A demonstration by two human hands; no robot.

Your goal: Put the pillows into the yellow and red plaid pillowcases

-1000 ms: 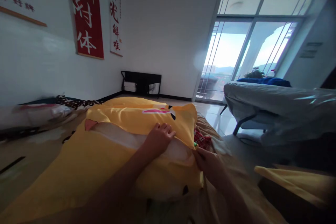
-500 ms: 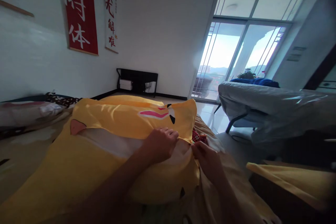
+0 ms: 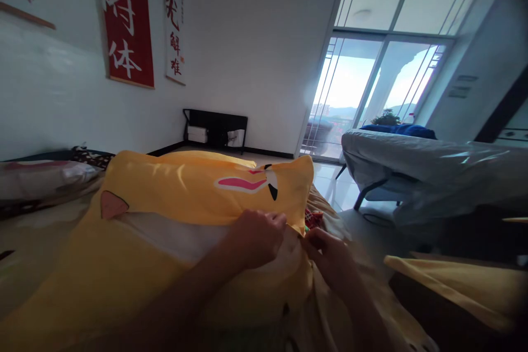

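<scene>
Gripping the open edge of the yellow pillowcase (image 3: 198,187), my left hand (image 3: 256,236) closes its fingers over the fabric where the white pillow (image 3: 173,234) shows through the opening. My right hand (image 3: 328,253) pinches the corner of the same opening, fingers together on the cloth, just beside my left hand. The pillowcase carries a printed cartoon face with a pink mark and a small pink ear shape. It lies across the bed (image 3: 45,231), directly in front of me, on a beige sheet. A patterned pillow (image 3: 41,179) rests at the left edge of the bed, against the white wall (image 3: 256,38).

On that wall hang a red scroll (image 3: 126,16) and a white scroll (image 3: 174,16), both with large characters. A low black rack (image 3: 216,129) stands on the floor against the far wall. To the right, glass balcony doors (image 3: 371,88) admit bright daylight. A second bed (image 3: 433,168) under a clear plastic cover stands near the doors, well apart from mine. Another yellow cloth (image 3: 454,286) lies at lower right.
</scene>
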